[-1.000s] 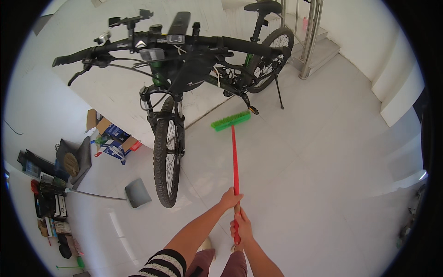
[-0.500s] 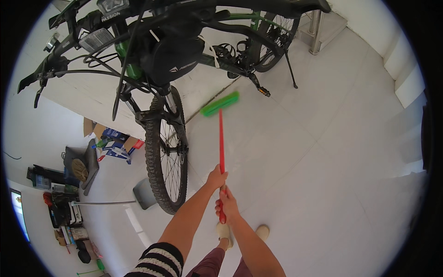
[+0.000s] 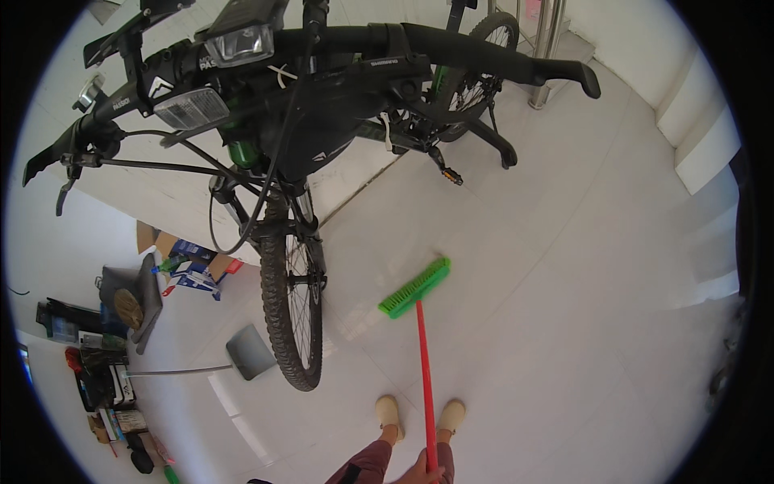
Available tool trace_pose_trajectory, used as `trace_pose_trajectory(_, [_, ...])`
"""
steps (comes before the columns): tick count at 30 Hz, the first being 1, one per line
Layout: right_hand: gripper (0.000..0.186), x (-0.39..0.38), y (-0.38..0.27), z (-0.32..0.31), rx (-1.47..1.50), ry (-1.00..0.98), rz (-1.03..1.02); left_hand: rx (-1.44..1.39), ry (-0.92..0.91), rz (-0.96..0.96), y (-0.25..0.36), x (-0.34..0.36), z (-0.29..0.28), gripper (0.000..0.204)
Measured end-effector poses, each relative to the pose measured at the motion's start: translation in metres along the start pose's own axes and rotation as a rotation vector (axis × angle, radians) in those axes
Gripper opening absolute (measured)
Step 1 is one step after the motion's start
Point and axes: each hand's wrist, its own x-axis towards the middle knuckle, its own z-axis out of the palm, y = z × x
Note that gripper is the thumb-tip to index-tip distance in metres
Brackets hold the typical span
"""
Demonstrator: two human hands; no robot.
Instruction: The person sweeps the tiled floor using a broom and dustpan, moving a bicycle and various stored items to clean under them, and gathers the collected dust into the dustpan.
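A broom (image 3: pixel 426 379) with a long red handle and a green head (image 3: pixel 416 288) stands in front of me, its green bristles toward the pale tiled floor. At the lower edge my left hand (image 3: pixel 414 473) is closed around the red handle, only partly in the picture. My right hand is out of view. The broom head lies to the right of a bicycle's front wheel (image 3: pixel 292 306), apart from the tyre.
The black bicycle handlebar (image 3: pixel 355 48) spans the top. A grey dustpan (image 3: pixel 251 352) with a long handle lies left of the wheel. Boxes (image 3: pixel 193 262) and assorted goods line the left wall. My feet in beige shoes (image 3: pixel 389 415) stand near. A metal railing post (image 3: pixel 544 73) rises far right.
The broom head has come nearer to me, away from the wall's base. Both hands have drawn back toward me; the right has left the picture. The view has shifted over the bicycle.
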Motion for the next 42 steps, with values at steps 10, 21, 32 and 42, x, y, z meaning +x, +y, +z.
trace_pose_trajectory(10, [0.050, 0.185, -0.004, 0.029, -0.002, -0.204, -0.189, -0.007, 0.078, -0.101, 0.058, 0.158, -0.096, 0.063])
trace_pose_trajectory(21, [0.044, 0.334, -0.130, 0.023, 0.269, -0.132, -0.059, 0.360, 0.076, -0.050, 0.123, 0.353, -0.098, 0.032])
trace_pose_trajectory(32, [0.056, 0.015, 0.053, -0.034, 0.239, 0.184, 0.175, -0.011, -0.207, -0.426, -0.018, 0.109, 0.048, 0.039])
trace_pose_trajectory(42, [0.051, -0.015, 0.094, 0.008, 0.199, -0.054, 0.069, -0.187, -0.148, -0.281, -0.034, 0.040, -0.061, 0.025])
